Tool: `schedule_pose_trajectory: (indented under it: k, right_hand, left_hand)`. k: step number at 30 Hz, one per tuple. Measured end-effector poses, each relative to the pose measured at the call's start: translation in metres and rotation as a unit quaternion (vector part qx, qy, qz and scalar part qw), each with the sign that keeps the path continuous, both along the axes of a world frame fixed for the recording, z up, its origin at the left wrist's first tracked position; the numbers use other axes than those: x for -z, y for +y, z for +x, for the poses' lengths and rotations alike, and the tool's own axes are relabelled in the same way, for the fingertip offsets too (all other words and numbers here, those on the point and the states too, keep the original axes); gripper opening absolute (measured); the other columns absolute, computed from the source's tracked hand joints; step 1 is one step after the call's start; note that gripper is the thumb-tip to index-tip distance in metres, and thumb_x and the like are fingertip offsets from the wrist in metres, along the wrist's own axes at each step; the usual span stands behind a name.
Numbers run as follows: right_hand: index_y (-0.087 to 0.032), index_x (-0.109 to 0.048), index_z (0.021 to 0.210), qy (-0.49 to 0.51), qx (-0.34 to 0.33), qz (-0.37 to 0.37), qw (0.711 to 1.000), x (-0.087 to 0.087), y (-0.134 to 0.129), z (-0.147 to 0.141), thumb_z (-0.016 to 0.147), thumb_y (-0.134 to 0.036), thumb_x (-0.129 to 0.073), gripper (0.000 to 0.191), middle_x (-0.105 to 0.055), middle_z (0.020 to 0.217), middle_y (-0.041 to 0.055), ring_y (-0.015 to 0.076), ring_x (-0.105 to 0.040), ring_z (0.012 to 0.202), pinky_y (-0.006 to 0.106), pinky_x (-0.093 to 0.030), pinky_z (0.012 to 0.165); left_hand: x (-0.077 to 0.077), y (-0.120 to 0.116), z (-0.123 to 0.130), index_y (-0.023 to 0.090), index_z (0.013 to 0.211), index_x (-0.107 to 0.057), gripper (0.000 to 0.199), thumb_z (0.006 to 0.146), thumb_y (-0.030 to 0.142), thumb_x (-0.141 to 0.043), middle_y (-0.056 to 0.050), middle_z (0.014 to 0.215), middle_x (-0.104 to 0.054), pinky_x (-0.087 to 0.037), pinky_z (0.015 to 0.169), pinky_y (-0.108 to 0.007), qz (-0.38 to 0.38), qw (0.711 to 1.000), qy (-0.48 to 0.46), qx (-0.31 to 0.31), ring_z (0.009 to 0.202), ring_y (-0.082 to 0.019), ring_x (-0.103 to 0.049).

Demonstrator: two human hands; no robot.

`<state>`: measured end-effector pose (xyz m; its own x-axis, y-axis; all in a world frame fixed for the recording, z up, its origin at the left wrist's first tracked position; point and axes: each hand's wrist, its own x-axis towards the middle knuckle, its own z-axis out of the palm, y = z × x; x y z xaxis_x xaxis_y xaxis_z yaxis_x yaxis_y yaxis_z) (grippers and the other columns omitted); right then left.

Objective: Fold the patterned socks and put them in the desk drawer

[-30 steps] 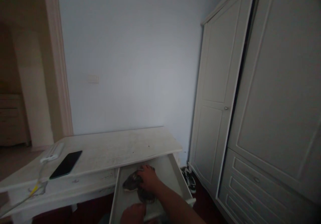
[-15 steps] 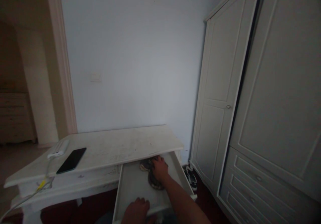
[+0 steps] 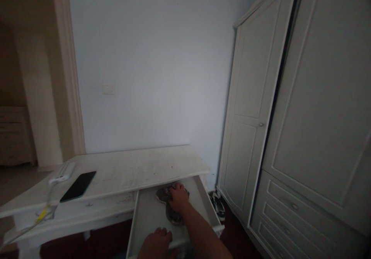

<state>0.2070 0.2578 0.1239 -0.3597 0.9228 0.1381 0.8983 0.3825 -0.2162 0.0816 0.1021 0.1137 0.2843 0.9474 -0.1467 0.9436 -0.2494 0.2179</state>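
White pwr strip (image 3: 63,173) on desk (image 3: 130,168), far L of fingers; blk phone (image 3: 78,186) next, closer. Pulled-out drawer (image 3: 146,212) below fingers. L hand (image 3: 157,243) nr drawer's front edge, fingers bent; can't tell if gripping. Dk grey item(s) (image 3: 173,215) in drawer, under + L of R fingers, detail blurred. R hand (image 3: 179,198) on top, fingers draped, slightly spread; pinch unclear. Sneakers (image 3: 218,207) on floor, R of fingers; wardrobe (image 3: 249,96) farther R.

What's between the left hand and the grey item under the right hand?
Only pale drawer bottom separates the left hand from the grey item, in the head view.
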Motion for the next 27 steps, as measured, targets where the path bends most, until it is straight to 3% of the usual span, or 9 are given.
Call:
schedule_pose_trajectory:
  k: [6, 8, 11, 15, 21, 24, 27]
  right_hand:
    - [-0.039, -0.058, 0.149, -0.014, -0.169, 0.004, 0.986, 0.009, -0.012, -0.059, 0.085, -0.04, -0.075, 0.067, -0.059, 0.147, 0.0141, 0.0423, -0.054, 0.136, 0.062, -0.051, 0.103]
    - [-0.045, -0.053, 0.153, -0.018, -0.203, 0.016, 0.979, 0.014, -0.016, -0.068, 0.091, -0.037, -0.069, 0.065, -0.057, 0.15, 0.0125, 0.0418, -0.054, 0.137, 0.064, -0.049, 0.104]
    - [-0.047, -0.061, 0.145, -0.034, -0.221, 0.03, 0.974, 0.018, -0.016, -0.064, 0.094, -0.038, -0.066, 0.052, -0.053, 0.155, 0.0093, 0.041, -0.053, 0.137, 0.064, -0.049, 0.104]
    - [-0.043, -0.068, 0.138, -0.027, -0.153, 0.038, 0.987, 0.016, -0.004, -0.038, 0.093, -0.034, -0.065, 0.045, -0.056, 0.152, 0.0087, 0.038, -0.054, 0.135, 0.06, -0.051, 0.104]
    - [-0.034, -0.073, 0.133, -0.009, 0.018, 0.038, 0.999, 0.009, 0.012, 0.02, 0.094, -0.017, -0.053, 0.047, -0.059, 0.144, 0.0165, 0.0393, -0.057, 0.132, 0.057, -0.055, 0.096]
    - [-0.031, -0.072, 0.137, -0.011, 0.045, 0.026, 0.999, 0.007, 0.014, 0.05, 0.094, -0.014, -0.049, 0.052, -0.059, 0.145, 0.0194, 0.0409, -0.058, 0.131, 0.056, -0.056, 0.094]
    - [-0.033, -0.071, 0.141, -0.019, 0.024, 0.006, 1.0, 0.006, 0.014, 0.074, 0.094, -0.015, -0.051, 0.054, -0.059, 0.147, 0.0178, 0.0393, -0.058, 0.132, 0.053, -0.055, 0.096]
  left_hand:
    - [0.013, 0.002, -0.006, 0.026, 0.133, -0.071, 0.048, 0.09, 0.043, -0.057, -0.012, 0.14, -0.073, -0.048, 0.111, -0.043, -0.001, 0.999, -0.04, -0.006, 0.133, -0.034, -0.064]
    - [0.014, 0.002, -0.008, 0.028, 0.139, -0.068, 0.053, 0.089, 0.042, -0.059, -0.011, 0.145, -0.071, -0.048, 0.113, -0.043, -0.004, 0.999, -0.051, 0.002, 0.135, -0.034, -0.063]
    - [0.011, 0.002, -0.01, 0.028, 0.142, -0.065, 0.061, 0.085, 0.049, -0.065, -0.012, 0.147, -0.069, -0.047, 0.113, -0.042, -0.015, 0.998, -0.052, 0.02, 0.136, -0.035, -0.062]
    - [0.002, -0.001, -0.009, 0.024, 0.137, -0.068, 0.067, 0.082, 0.062, -0.068, -0.016, 0.142, -0.071, -0.049, 0.111, -0.046, -0.032, 0.999, -0.031, 0.009, 0.135, -0.038, -0.062]
    - [0.003, 0.001, -0.005, 0.022, 0.144, -0.064, 0.066, 0.087, 0.056, -0.063, -0.017, 0.146, -0.068, -0.048, 0.114, -0.05, -0.047, 0.999, 0.001, -0.007, 0.139, -0.037, -0.06]
    - [0.01, 0.003, -0.005, 0.023, 0.148, -0.062, 0.068, 0.088, 0.057, -0.063, -0.017, 0.15, -0.066, -0.047, 0.115, -0.05, -0.039, 0.999, 0.009, -0.008, 0.141, -0.037, -0.058]
    - [0.015, 0.001, -0.006, 0.022, 0.15, -0.06, 0.068, 0.092, 0.058, -0.061, -0.017, 0.154, -0.063, -0.044, 0.119, -0.049, -0.022, 1.0, 0.007, -0.003, 0.144, -0.036, -0.057]
